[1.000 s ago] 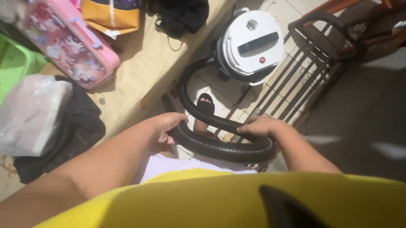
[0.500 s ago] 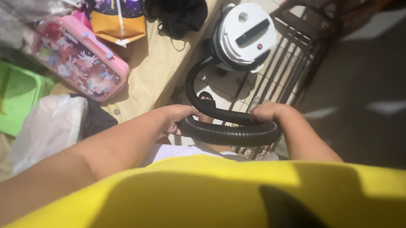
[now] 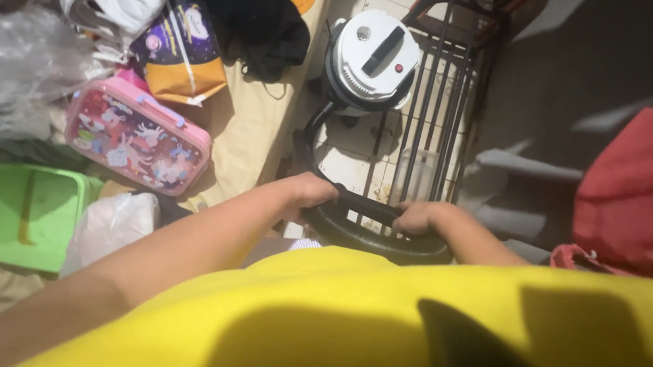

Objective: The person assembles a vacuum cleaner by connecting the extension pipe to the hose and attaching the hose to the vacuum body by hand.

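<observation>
Near the lower middle of the frame, the left hand is curling closed around a black ribbed flexible vacuum hose, and the right hand is gripping the same hose just to its right, fingers wrapped over it. The hose is looping up the frame to a white round canister vacuum cleaner with a black handle, which is sitting at upper centre beside a dark metal barred rack. A pink rectangular patterned case is lying at left, above a green plastic tray.

I wear a bright yellow top; my arms are bare, and my left hand and right hand have no gloves.
</observation>
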